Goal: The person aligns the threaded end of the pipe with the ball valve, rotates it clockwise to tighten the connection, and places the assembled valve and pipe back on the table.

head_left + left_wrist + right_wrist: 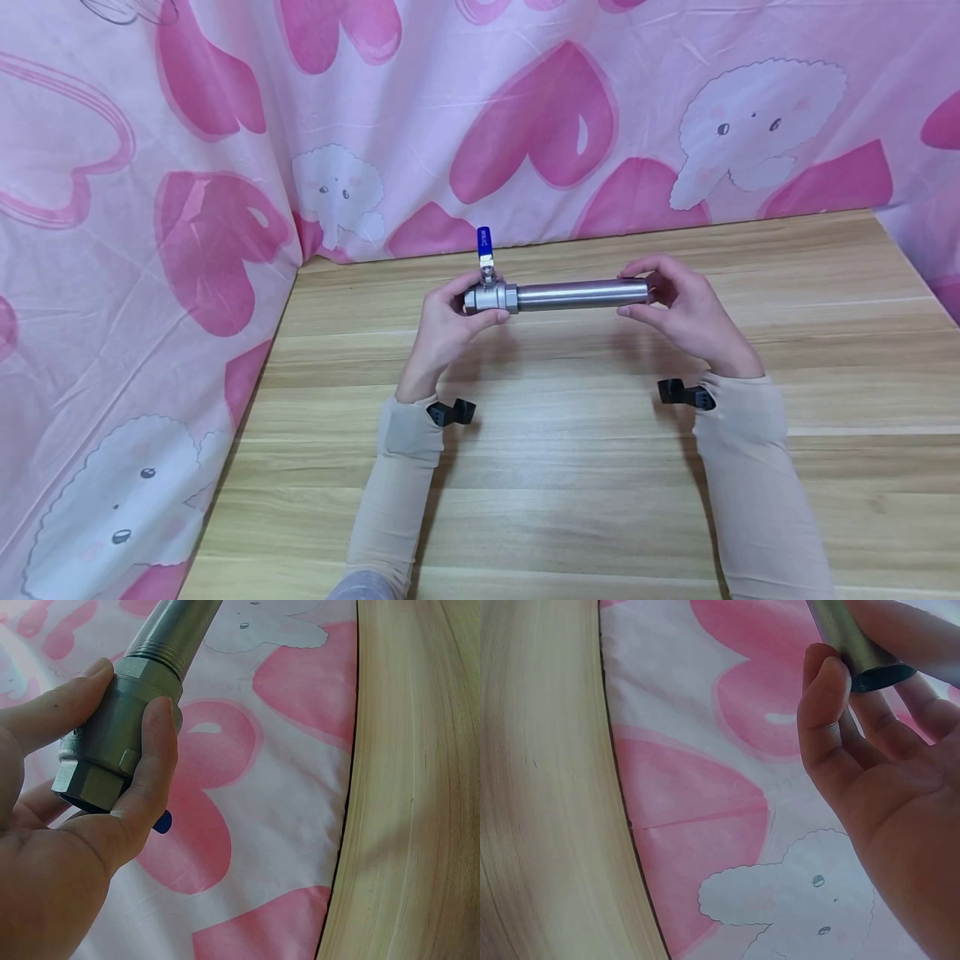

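Writing [484, 239] too tiny to read is showing on the blue handle [485, 250]. The left hand [442, 325] is gripping the silver valve [490, 298]; the right hand [693, 312] is pinching the shiny round pipe [581, 294] joined to it, above the wooden table [570, 475].

the left forearm [397, 492] and the right forearm [750, 492] are slanting forward and inward. the left hand [444, 323] is gripping, its thumb lying on the near side and its fingers bending around the far side. the right hand [690, 310] is pinching likewise; both hands are facing each other, well apart.
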The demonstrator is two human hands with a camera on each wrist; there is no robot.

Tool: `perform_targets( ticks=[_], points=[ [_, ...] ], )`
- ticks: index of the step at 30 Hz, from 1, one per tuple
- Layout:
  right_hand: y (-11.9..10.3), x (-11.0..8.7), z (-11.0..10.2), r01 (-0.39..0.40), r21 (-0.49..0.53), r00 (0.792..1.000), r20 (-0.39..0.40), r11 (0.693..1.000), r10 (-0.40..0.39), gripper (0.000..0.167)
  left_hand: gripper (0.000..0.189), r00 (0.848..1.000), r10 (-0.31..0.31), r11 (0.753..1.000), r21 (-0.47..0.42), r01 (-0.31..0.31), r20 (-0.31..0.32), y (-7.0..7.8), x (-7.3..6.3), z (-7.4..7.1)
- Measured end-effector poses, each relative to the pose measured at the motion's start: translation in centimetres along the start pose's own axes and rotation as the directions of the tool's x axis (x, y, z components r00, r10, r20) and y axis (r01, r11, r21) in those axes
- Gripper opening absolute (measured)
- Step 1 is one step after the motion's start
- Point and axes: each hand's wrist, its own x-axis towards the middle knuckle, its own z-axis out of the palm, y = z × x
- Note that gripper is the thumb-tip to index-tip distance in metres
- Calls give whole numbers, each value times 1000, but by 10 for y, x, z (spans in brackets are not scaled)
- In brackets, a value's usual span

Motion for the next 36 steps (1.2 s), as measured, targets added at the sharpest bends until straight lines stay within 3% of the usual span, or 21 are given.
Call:
perform_targets(
  ticks=[36],
  points=[
    [0, -1, -2, -65, -11, 998, 14, 998, 65, 31, 55, 1000, 1, 1000, 24, -1, 4, 2, -1, -1]
  ],
)
